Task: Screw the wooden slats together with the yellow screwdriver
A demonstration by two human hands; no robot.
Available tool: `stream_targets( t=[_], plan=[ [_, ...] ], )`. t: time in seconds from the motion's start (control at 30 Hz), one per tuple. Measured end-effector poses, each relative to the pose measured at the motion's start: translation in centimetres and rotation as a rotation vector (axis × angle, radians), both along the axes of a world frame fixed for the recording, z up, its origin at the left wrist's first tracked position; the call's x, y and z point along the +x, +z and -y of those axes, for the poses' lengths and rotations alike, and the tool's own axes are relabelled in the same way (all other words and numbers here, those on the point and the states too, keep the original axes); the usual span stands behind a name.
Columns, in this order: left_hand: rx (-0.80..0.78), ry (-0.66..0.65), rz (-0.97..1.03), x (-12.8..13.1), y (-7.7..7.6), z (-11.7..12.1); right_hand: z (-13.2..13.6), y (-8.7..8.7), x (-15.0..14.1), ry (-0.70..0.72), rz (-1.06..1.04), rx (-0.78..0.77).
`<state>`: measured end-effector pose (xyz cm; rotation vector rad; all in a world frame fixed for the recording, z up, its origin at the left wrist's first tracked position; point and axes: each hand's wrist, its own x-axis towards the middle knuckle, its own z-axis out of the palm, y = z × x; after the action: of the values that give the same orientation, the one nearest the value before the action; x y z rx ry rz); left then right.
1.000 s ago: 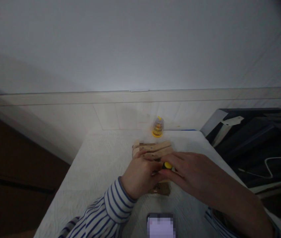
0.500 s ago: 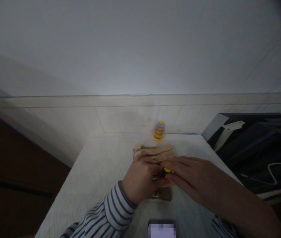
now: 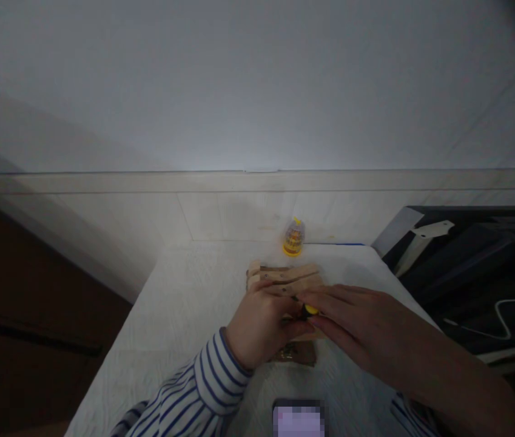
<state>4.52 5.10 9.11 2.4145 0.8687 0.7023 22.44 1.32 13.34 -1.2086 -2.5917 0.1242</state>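
Note:
My right hand (image 3: 352,315) pinches a small screwdriver (image 3: 310,310) with a yellow-and-black handle between thumb and fingers. Its tip is hidden. My left hand (image 3: 266,318) is closed over a piece made of pale wooden slats (image 3: 302,273), its thumb and index finger right beside the screwdriver. Small dark holes or screw heads dot the slats. Under the hands, toward me, lies a brown piece (image 3: 300,353) with small shiny bits on it, too small to name.
Behind the wood, near the wall, stands a clear cone-shaped case (image 3: 293,238) with a yellow base and top. A phone (image 3: 299,419) lies at the front of the white-covered table (image 3: 184,291). Dark panels (image 3: 471,249) and a white cable (image 3: 507,315) are at the right.
The view has shifted slightly. Both hands keep about the same place on the wood, and the screwdriver's handle appears slightly turned.

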Motion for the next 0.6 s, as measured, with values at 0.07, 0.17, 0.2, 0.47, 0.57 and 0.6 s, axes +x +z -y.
stream_targets(
  t=[0.07,0.17,0.2,0.47,0.57,0.6],
  plan=[
    [-0.027,0.008,-0.007,0.07,-0.12,-0.06,-0.01,-0.03,0.08,0.003,-0.006,0.017],
    [-0.037,0.014,-0.026,0.12,-0.14,-0.11,0.02,-0.01,0.2,-0.009,-0.018,0.025],
    [-0.029,0.005,-0.03,0.11,-0.08,-0.12,0.03,0.01,0.21,-0.015,-0.016,0.019],
    [0.001,-0.135,-0.054,-0.3,0.53,-0.34,0.1,-0.11,0.04,-0.06,-0.002,-0.006],
    [-0.008,-0.157,-0.044,-0.36,0.49,-0.41,0.02,-0.25,0.01,-0.077,0.005,-0.051],
    [-0.011,-0.161,-0.043,-0.37,0.46,-0.42,-0.02,-0.3,0.0,-0.085,0.007,-0.069]
  ],
)
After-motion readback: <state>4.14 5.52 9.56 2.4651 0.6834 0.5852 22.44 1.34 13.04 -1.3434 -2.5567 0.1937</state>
